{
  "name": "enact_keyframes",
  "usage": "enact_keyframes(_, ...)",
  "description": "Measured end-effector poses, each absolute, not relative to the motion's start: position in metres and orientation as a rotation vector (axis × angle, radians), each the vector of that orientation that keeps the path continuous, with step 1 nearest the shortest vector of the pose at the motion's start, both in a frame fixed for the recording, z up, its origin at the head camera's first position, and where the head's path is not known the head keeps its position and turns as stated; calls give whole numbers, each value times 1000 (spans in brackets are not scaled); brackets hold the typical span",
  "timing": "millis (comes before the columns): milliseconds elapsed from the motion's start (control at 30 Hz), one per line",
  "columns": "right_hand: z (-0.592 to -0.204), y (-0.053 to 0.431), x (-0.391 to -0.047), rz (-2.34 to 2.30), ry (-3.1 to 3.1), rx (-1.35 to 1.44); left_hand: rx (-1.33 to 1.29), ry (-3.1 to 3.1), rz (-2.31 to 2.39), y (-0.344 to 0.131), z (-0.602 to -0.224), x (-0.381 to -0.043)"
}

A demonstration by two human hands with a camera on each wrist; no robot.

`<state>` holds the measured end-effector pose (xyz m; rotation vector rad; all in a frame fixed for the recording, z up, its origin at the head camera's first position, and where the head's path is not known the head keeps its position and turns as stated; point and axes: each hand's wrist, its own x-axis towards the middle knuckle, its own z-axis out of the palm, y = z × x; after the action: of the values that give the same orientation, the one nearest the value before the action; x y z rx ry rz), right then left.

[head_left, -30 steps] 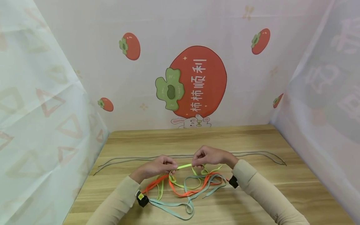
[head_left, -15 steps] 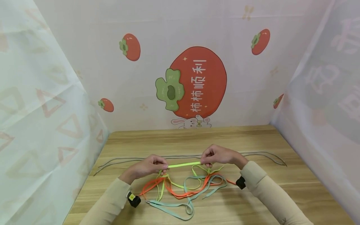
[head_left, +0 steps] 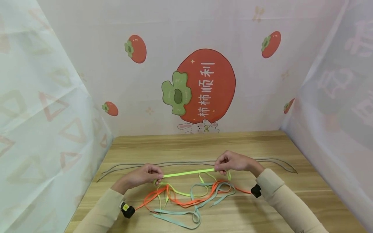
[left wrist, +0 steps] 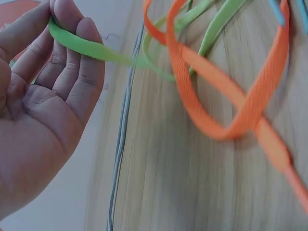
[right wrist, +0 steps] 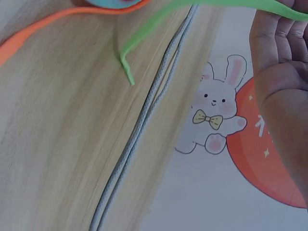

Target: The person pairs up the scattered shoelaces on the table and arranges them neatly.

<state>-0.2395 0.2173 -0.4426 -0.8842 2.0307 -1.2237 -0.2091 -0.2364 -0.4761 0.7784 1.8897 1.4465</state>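
A neon-yellow flat shoelace (head_left: 188, 173) is stretched straight between both hands, above the table. My left hand (head_left: 144, 176) pinches one part of it between thumb and fingers; in the left wrist view the lace (left wrist: 86, 47) runs across the fingers. My right hand (head_left: 233, 161) pinches it farther right, and a short tipped end (right wrist: 129, 72) hangs from that hand in the right wrist view. Below the hands, the rest of the yellow lace loops among an orange shoelace (head_left: 186, 204) and a pale blue shoelace (head_left: 177, 212), tangled on the wood.
A grey cord (head_left: 177, 162), doubled lengthwise, lies across the table (head_left: 140, 142) behind the hands. Printed cloth walls (head_left: 247, 97) with persimmon drawings stand at the back and both sides. The orange lace stretches out toward both wrists in the head view.
Both hands have moved apart, the left to the left and the right to the right, lengthening the straight yellow span. The yellow lace and nearby orange loops have shifted left.
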Motion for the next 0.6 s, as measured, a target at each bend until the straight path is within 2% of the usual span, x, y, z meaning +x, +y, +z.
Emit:
enact_keyframes(333,-448,244,-243,-1242,2051,-817,774,1889,1438,-270,-480,-212)
enact_keyframes(600,-451,270,-243,-1234,2109,-776,675,1978,1369,-289,-478,-220)
